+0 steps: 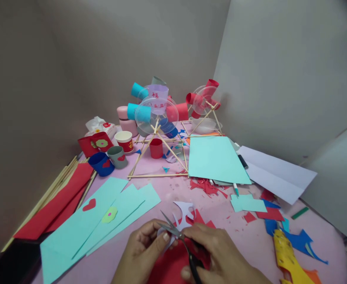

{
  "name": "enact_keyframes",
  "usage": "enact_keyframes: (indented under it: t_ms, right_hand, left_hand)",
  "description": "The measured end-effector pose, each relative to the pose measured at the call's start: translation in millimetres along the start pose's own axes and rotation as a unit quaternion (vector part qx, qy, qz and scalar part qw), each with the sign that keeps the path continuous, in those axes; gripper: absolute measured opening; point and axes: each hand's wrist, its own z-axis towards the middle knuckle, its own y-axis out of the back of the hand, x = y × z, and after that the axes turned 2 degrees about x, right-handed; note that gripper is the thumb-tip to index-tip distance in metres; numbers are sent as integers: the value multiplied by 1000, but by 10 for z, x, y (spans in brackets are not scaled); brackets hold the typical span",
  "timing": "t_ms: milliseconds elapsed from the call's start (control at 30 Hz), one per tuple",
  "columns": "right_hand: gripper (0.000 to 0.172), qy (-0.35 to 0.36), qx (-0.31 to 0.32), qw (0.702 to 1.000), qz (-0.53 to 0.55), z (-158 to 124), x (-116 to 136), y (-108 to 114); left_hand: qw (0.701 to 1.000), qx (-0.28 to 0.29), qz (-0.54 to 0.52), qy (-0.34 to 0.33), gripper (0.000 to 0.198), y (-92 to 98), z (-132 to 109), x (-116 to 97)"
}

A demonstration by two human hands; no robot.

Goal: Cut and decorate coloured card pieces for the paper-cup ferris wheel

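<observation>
My left hand [150,248] pinches a small pale lavender piece of paper [170,241] between thumb and fingers, low in the middle of the head view. My right hand [213,248] is closed round the black handles of a pair of scissors [191,258]. The blades stand partly apart and reach over the held paper, pointing up and left. Red paper [170,266] lies beneath both hands. Just beyond them is a lavender offcut [185,212] with curved cut-outs, beside red scraps [201,219].
Wooden-stick frames [155,130] carry clear discs with paper tubes at the back. Mint sheets lie left [102,221] and right [216,157]. Rolled paper cups [101,163] stand at left. A yellow glue gun [288,256] rests at right near blue scraps [300,240].
</observation>
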Motion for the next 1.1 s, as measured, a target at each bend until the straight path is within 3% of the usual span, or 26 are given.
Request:
enact_keyframes:
  t_ms: [900, 1100]
  right_hand:
    - [21, 20, 18, 999, 38, -26, -82, 2]
    - [18, -19, 43, 990, 133, -16, -33, 7]
  left_hand:
    - [996, 57, 62, 16, 16, 90, 60, -49]
    - [998, 47, 30, 20, 18, 74, 67, -63]
